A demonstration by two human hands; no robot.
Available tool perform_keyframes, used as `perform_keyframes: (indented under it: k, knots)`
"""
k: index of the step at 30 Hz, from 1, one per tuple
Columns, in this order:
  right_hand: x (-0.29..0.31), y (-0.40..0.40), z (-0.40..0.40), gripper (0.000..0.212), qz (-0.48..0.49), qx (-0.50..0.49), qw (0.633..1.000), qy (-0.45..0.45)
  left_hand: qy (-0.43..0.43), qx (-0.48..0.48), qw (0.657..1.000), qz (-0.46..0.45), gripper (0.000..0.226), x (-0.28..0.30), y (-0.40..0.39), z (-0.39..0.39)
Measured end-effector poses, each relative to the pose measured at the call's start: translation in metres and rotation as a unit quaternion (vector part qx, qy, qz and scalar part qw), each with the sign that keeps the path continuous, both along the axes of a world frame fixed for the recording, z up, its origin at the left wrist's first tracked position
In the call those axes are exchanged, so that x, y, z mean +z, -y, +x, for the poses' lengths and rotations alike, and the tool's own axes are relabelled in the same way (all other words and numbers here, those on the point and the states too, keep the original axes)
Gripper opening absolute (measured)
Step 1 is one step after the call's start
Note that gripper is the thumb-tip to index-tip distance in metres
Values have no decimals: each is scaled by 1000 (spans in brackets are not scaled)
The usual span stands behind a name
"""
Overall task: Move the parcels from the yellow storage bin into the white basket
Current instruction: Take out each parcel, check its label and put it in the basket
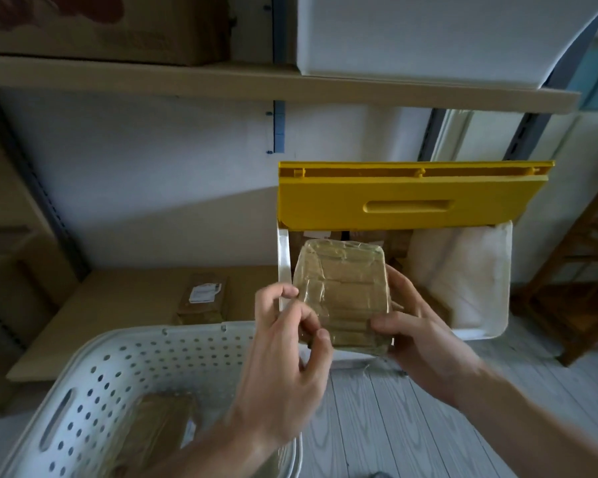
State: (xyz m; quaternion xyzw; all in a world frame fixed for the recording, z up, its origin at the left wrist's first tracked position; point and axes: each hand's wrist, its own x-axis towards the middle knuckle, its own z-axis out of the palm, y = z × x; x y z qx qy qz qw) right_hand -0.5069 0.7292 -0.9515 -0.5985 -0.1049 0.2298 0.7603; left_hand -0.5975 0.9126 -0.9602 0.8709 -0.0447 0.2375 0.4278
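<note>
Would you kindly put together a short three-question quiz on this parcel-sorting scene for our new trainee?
1. True or false: the yellow lid of the storage bin is raised open.
2. Which hand or hands hold the tape-wrapped parcel?
A. the left hand alone
B. the right hand alone
C. both hands
3. Fill in: the brown parcel already moved lies inside the white ______.

Key
1. True; the lid stands tilted up at the back of the bin.
2. C; each hand grips one side of the parcel.
3. Basket, the perforated one at lower left.
</note>
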Motion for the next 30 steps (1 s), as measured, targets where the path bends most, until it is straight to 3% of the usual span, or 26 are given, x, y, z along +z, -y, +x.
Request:
perform_keyframes:
  k: [3, 8, 13, 16, 22, 26, 30]
  knots:
    - [10, -24, -12, 105, 5, 0, 999, 35, 18, 50, 998, -38, 27, 11, -20, 0]
    - [13, -74, -26, 108, -2, -11, 994, 110, -34, 92, 987, -127, 58, 24, -57, -3]
    - [16, -110, -26, 70, 5, -1, 991, 135, -73, 88, 976, -187, 73, 18, -90, -7]
    - [19, -128, -23, 47, 11, 5, 991, 136, -40, 95, 968, -227, 66, 12, -104, -8]
    - [23, -159, -16, 31, 38, 4, 990, 137, 0, 72, 949, -308, 64, 20, -125, -9]
    - [19, -178, -9, 46, 42, 51, 991, 120, -18, 22, 903, -428, 54, 17, -130, -7]
    - [11, -190, -4, 68, 37, 144, 986, 73, -4, 8, 905, -425, 48, 14, -125, -4]
